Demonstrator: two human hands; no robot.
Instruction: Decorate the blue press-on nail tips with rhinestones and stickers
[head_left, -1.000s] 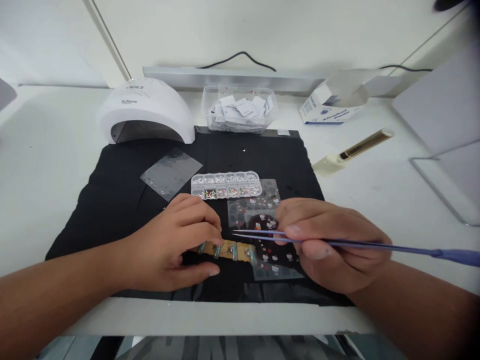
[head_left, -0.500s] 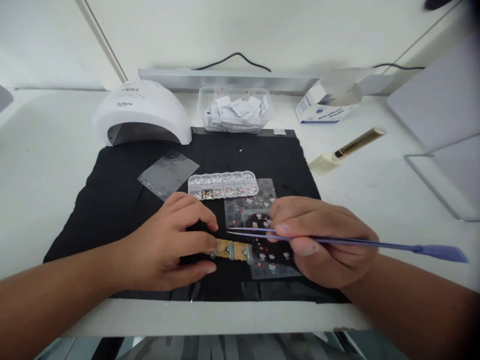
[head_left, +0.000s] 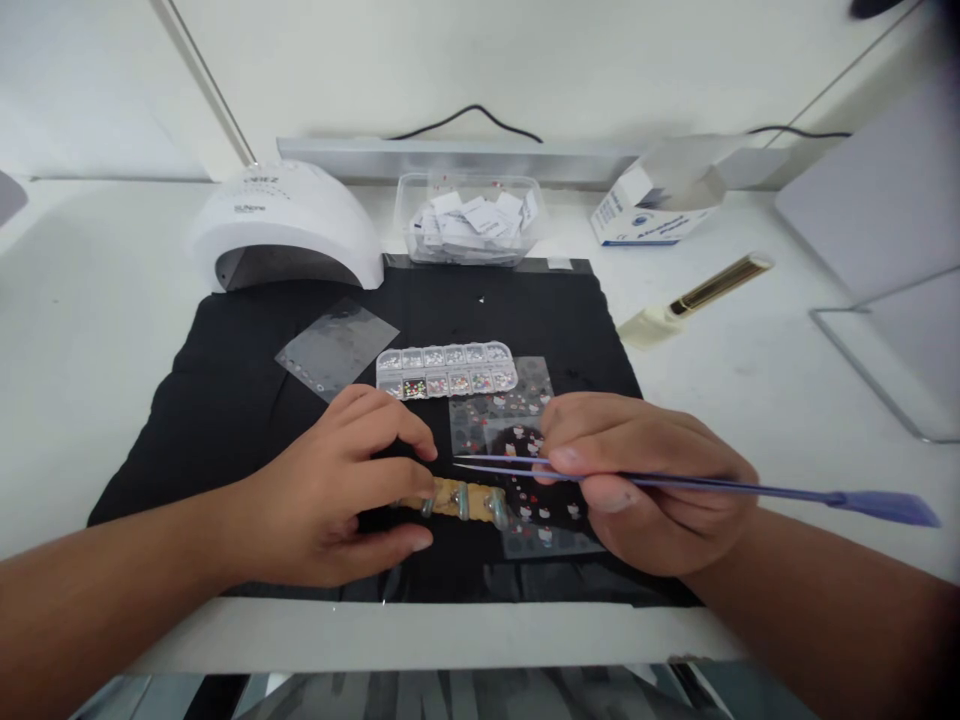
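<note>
While the left hand (head_left: 330, 495) pins a tan strip of nail tips (head_left: 457, 498) flat, the right hand (head_left: 645, 480) pinches purple tweezers (head_left: 675, 484).
Tweezer points aim toward nine o'clock over the sticker sheet (head_left: 517, 470); at twelve, a rhinestone case (head_left: 447, 368) lies handy, nail lamp (head_left: 283, 225) beyond.

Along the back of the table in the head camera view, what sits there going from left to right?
White dome lamp → clear tub of paper slips → white and blue carton → gold-capped tube → grey panel on a wire stand.
</note>
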